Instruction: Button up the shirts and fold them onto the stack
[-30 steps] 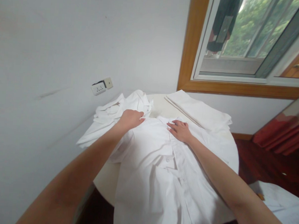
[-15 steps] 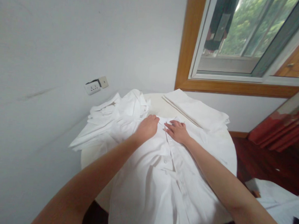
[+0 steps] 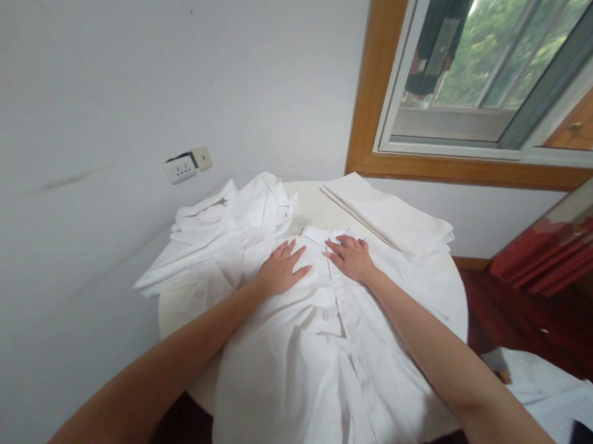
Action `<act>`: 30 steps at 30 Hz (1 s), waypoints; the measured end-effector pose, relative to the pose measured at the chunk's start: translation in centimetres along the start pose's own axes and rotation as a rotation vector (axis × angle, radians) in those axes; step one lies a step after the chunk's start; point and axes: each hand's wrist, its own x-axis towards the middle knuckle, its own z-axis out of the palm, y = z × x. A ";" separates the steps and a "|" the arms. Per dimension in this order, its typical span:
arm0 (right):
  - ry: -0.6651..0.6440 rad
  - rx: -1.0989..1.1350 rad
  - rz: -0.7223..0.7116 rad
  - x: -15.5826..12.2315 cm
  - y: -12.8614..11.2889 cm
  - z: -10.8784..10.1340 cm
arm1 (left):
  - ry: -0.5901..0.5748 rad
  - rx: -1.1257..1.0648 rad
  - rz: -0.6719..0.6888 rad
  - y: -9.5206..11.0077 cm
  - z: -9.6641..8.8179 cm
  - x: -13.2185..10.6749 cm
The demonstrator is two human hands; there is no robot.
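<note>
A white button-up shirt [image 3: 319, 356] lies front-up across a small round table [image 3: 183, 305], its collar toward the far side and its lower part hanging over the near edge. My left hand [image 3: 281, 271] lies flat on the shirt's left chest with fingers spread, open. My right hand [image 3: 349, 256] rests flat on the shirt just below the collar, to the right of the button placket, also open. Neither hand holds anything.
A heap of crumpled white shirts [image 3: 221, 234] sits at the table's far left. A folded white cloth [image 3: 391, 217] lies at the far right. A wall socket [image 3: 183, 166] and a wood-framed window [image 3: 367, 106] are behind. More white cloth [image 3: 540, 394] lies on the dark floor, lower right.
My left hand left the crumpled heap, moved right onto the shirt's chest, and its fingers spread flat. My right hand stayed near the collar.
</note>
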 end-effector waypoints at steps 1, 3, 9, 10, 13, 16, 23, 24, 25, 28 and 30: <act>-0.014 0.005 -0.001 0.0 0.0 0.0 | 0.002 0.008 -0.007 0.1 -0.2 -0.2; -0.042 0.012 0.006 0.0 -0.2 0.2 | 0.001 0.029 -0.025 0.5 -0.8 0.0; -0.024 0.067 0.043 0.4 -2.6 0.9 | 0.054 -0.015 0.062 3.3 -3.6 3.7; -0.011 0.090 0.054 0.5 -3.1 1.0 | 0.082 -0.053 0.065 3.7 -3.5 4.4; 0.027 0.206 0.101 1.2 -3.5 1.3 | 0.141 -0.130 0.055 4.3 -1.7 5.2; 0.054 0.294 0.108 1.7 -2.2 1.4 | 0.126 -0.113 0.056 3.8 0.8 5.0; -0.020 0.039 -0.070 -0.3 3.2 0.2 | 0.088 -0.082 0.005 3.6 1.9 4.5; -0.031 0.007 -0.044 -0.6 3.8 0.0 | 0.084 -0.089 -0.012 3.7 1.9 4.6; -0.041 -0.014 -0.022 -1.0 4.3 -0.1 | 0.080 -0.095 -0.024 3.9 1.9 4.6; -0.064 -0.046 -0.006 -1.4 5.1 -0.1 | 0.068 -0.105 -0.025 3.9 1.9 4.7; -0.073 -0.064 0.014 -1.4 5.2 0.1 | 0.057 -0.112 0.006 3.7 1.7 4.7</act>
